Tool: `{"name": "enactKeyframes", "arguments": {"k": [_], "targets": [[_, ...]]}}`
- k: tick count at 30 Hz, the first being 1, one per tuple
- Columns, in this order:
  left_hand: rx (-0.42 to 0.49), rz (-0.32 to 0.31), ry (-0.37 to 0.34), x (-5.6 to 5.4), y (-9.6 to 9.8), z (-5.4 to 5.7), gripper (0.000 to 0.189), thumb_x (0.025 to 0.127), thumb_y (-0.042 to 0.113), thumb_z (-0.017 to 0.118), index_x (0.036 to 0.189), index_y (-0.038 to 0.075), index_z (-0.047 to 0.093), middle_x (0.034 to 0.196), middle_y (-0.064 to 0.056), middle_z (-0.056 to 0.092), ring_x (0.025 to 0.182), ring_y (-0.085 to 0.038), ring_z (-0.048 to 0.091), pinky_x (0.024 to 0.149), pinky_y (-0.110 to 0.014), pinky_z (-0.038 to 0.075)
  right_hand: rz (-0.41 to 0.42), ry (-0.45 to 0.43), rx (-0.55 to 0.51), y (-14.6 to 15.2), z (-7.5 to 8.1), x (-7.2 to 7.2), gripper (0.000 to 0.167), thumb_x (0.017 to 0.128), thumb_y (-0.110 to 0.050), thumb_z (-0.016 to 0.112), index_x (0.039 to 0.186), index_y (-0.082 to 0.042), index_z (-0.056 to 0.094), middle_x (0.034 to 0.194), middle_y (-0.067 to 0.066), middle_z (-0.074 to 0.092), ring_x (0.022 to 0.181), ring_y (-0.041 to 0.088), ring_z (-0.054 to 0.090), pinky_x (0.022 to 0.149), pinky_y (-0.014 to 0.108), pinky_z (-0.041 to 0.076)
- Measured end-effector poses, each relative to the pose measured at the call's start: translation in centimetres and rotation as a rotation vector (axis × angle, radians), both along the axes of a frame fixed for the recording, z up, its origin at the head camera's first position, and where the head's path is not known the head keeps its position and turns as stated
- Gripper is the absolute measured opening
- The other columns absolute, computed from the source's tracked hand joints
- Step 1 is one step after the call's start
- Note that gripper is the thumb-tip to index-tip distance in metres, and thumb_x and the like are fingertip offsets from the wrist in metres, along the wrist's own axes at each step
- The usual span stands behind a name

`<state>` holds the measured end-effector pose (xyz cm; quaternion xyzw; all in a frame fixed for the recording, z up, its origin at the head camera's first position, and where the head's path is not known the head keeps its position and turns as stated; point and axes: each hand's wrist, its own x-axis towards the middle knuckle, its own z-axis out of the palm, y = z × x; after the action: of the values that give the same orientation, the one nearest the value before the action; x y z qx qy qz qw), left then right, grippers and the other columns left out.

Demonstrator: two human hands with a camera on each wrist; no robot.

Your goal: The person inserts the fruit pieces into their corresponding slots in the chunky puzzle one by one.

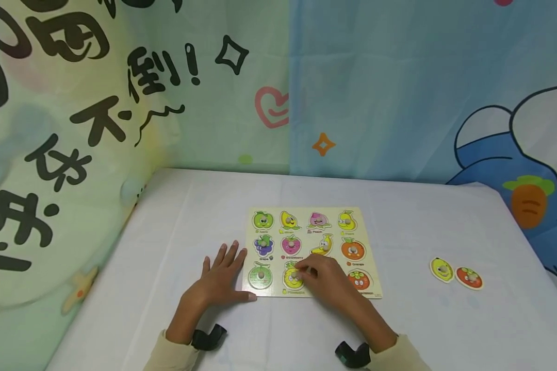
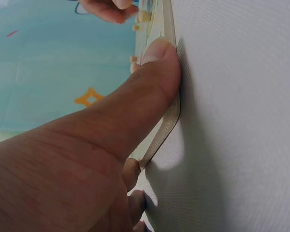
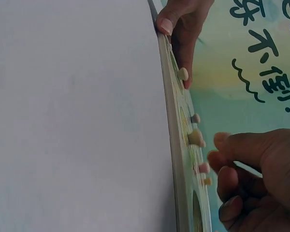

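A wooden fruit knob puzzle board (image 1: 313, 296) lies flat on the white tabletop. My left hand (image 1: 221, 282) has its fingers spread at the board's left side, and its thumb (image 2: 159, 72) presses the front edge. Over the bottom row, my right hand (image 1: 327, 281) hovers beside the pineapple piece (image 1: 290, 278). In the right wrist view, its thumb and index fingertips are bent close together, a small gap from the pineapple knob (image 3: 195, 137), and nothing shows between them. This hand hides the bottom-row spot right of the pineapple. At lower right, the tomato picture (image 1: 359, 280) shows no knob.
Two loose pieces, a yellow smiling fruit (image 1: 442, 270) and a red tomato (image 1: 469, 278), lie side by side on the table to the right. A printed cloth backdrop (image 1: 376, 93) stands behind and at the left of the white tabletop (image 1: 199, 206).
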<state>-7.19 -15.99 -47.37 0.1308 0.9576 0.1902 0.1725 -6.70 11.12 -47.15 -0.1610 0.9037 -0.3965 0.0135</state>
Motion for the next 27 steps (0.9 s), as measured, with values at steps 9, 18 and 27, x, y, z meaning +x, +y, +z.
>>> {"name": "enactKeyframes", "arguments": {"k": [9,18,27], "targets": [[-0.010,-0.005,-0.001,0.1,0.0,0.1,0.110,0.069,0.056,0.081,0.155,0.014,0.027,0.162,-0.010,0.010,0.147,-0.035,0.001,0.109,-0.066,0.005,-0.042,0.109,-0.106,3.0,-0.2,-0.3,0.017,0.083,-0.001,0.076,0.099,-0.007,0.075,0.086,-0.008,0.065,0.066,0.009,0.049,0.057,0.023,0.043],[0.004,-0.004,0.001,0.0,0.0,0.1,0.109,0.070,0.056,0.080,0.155,0.013,0.027,0.162,-0.010,0.010,0.147,-0.034,0.000,0.110,-0.066,0.004,-0.144,0.201,-0.125,6.5,-0.4,-0.4,0.019,0.083,0.004,0.073,0.101,-0.004,0.074,0.085,-0.005,0.063,0.066,0.011,0.048,0.055,0.020,0.041],[0.015,-0.002,-0.002,0.2,0.0,0.0,0.110,0.069,0.056,0.081,0.155,0.014,0.027,0.162,-0.009,0.008,0.147,-0.034,-0.001,0.110,-0.065,0.003,-0.259,0.219,-0.093,9.6,-0.5,0.0,0.019,0.085,0.000,0.073,0.104,-0.005,0.074,0.085,-0.004,0.064,0.068,0.010,0.049,0.057,0.016,0.040]]}}
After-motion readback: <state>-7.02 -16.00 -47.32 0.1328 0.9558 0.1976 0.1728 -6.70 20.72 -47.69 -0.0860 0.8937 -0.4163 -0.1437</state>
